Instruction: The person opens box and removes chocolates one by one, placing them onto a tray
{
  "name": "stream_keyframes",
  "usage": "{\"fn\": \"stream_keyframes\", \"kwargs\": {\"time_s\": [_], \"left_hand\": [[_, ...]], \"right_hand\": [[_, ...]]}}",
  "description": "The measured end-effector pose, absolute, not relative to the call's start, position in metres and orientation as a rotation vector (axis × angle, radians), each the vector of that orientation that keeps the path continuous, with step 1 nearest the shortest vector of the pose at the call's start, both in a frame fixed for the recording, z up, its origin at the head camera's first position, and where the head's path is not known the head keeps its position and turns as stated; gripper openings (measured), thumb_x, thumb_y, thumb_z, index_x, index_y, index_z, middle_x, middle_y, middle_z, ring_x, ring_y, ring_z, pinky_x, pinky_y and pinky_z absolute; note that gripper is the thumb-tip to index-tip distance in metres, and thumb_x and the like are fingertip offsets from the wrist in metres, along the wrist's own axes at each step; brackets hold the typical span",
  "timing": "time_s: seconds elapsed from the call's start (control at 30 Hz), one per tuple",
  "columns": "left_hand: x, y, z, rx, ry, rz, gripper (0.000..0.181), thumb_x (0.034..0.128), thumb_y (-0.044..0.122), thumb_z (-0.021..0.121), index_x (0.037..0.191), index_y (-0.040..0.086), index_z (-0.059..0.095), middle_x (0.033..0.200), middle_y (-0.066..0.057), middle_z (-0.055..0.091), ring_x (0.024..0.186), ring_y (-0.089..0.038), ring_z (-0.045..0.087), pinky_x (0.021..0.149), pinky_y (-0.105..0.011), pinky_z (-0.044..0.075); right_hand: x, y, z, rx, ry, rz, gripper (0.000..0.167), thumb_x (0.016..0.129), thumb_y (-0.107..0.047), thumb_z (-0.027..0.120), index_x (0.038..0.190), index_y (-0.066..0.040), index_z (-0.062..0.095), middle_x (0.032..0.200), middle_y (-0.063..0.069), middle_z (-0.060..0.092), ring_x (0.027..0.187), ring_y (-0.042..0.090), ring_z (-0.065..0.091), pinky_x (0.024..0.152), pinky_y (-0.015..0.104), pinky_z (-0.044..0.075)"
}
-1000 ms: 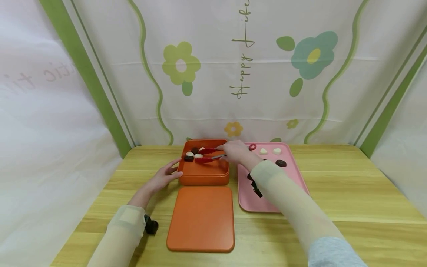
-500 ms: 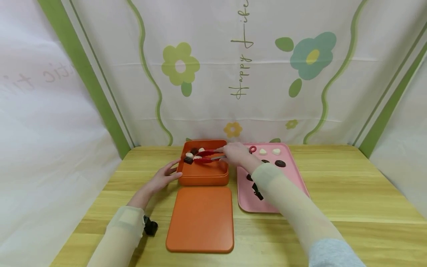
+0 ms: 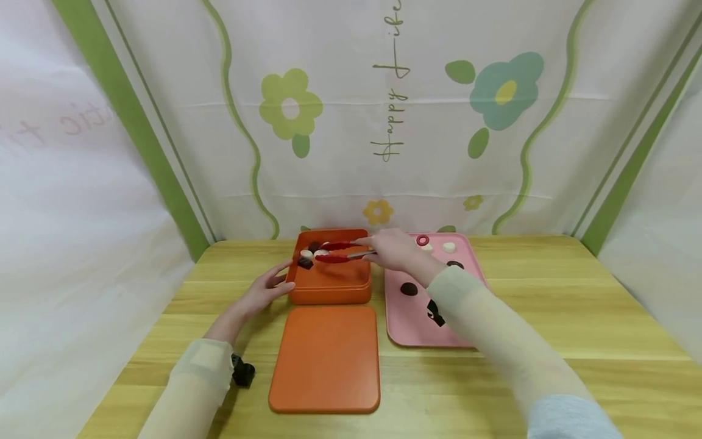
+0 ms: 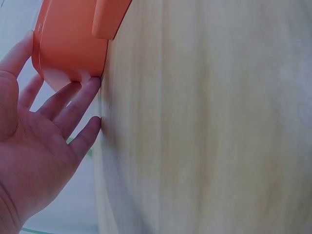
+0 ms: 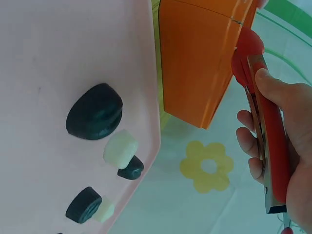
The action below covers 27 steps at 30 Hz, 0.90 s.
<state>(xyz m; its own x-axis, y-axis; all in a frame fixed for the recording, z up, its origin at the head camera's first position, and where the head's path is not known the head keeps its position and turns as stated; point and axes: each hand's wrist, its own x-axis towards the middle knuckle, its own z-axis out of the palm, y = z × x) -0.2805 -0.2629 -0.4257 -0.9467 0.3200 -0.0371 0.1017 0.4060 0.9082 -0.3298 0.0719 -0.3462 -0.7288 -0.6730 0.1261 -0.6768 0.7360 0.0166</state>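
- Tongs: gripped by the right hand; long axis left to right, roughly parallel to the back edge of the surface. The red tips point left, over the inside of the orange box.
- Tips: spread apart, one nearer the box's back edge, the other nearer its front; a white piece shows between them. Whether it is pinched cannot be told.
- Right hand: thumb and fingers wrapped about the tongs, just past the box's right edge, above the left edge of the pink tray.
- Left hand: fingers spread, nothing held, touching the box near its front-left corner. Across the left wall, it is nearer the dark piece than the right hand is.
- Governing relation, as judged: tips to the white piece, along the tongs' leftward axis.
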Motion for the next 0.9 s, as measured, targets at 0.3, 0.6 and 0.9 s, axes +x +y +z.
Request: {"fn": "stream_keyframes", "kwargs": {"time_s": [0.3,0.6,0.9], "left_hand": [[-0.280,-0.262,-0.423,0.377,2.462,1.547,0.068,0.0983,0.026,0.060,0.155,0.010,0.025,0.155,-0.023,0.025,0.140,-0.043,0.025,0.109,-0.059,0.024],[-0.281,-0.264,-0.424,0.397,2.458,1.558,0.067,0.0990,0.024,0.059,0.154,0.007,0.025,0.156,-0.023,0.022,0.140,-0.044,0.024,0.108,-0.058,0.026],[-0.280,-0.264,-0.424,0.386,2.472,1.533,0.068,0.0985,0.026,0.060,0.155,0.011,0.025,0.156,-0.023,0.022,0.140,-0.044,0.024,0.108,-0.058,0.026]], "right_hand": [[-0.318,0.101,-0.337,1.103,-2.762,0.198,0.046,0.092,-0.037,0.067,0.135,-0.021,0.061,0.109,0.002,0.070,0.074,0.015,0.061,0.057,0.029,0.045],[-0.307,0.133,-0.332,1.056,-2.665,0.301,0.046,0.090,-0.033,0.070,0.133,-0.021,0.062,0.104,0.002,0.072,0.070,0.018,0.060,0.053,0.032,0.043],[-0.284,0.168,-0.331,1.047,-2.545,0.239,0.050,0.088,-0.033,0.074,0.135,-0.024,0.061,0.110,0.002,0.071,0.048,0.012,0.044,0.043,0.028,0.030]]}}
